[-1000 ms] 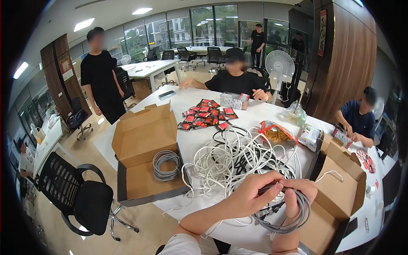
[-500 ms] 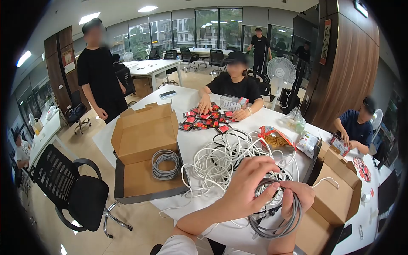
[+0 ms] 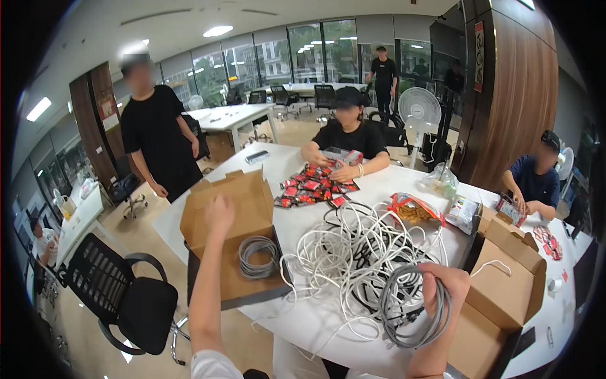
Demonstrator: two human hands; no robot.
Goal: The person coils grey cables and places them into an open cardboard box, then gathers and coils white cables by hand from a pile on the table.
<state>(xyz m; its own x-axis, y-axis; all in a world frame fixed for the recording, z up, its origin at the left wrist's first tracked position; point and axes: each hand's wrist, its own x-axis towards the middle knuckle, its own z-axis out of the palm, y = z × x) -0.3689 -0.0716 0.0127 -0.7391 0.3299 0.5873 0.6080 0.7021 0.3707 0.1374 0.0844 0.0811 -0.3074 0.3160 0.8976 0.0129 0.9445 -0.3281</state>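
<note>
My right hand (image 3: pixel 447 284) is closed round a coiled grey cable (image 3: pixel 404 341), held above the front edge of the white table. My left hand (image 3: pixel 219 213) reaches out over the open cardboard box (image 3: pixel 252 294) on the left; its fingers are blurred and partly hidden. Inside that box lies another grey cable coil (image 3: pixel 258 256). A large tangle of white cables (image 3: pixel 328 249), with black ones among them, spreads between the box and my right hand. Beyond the tangle is a pile of red and black packets (image 3: pixel 312 186).
A second open cardboard box (image 3: pixel 505 278) stands at the right, near a snack bag (image 3: pixel 413 210) and a white packet (image 3: pixel 462 212). Two people sit at the table and one stands at its left. A black chair (image 3: pixel 148 309) is at lower left.
My left hand has left the held grey coil and swung left over the box. My right hand still holds the coil. The seated person opposite has drawn the clear box nearer the packets.
</note>
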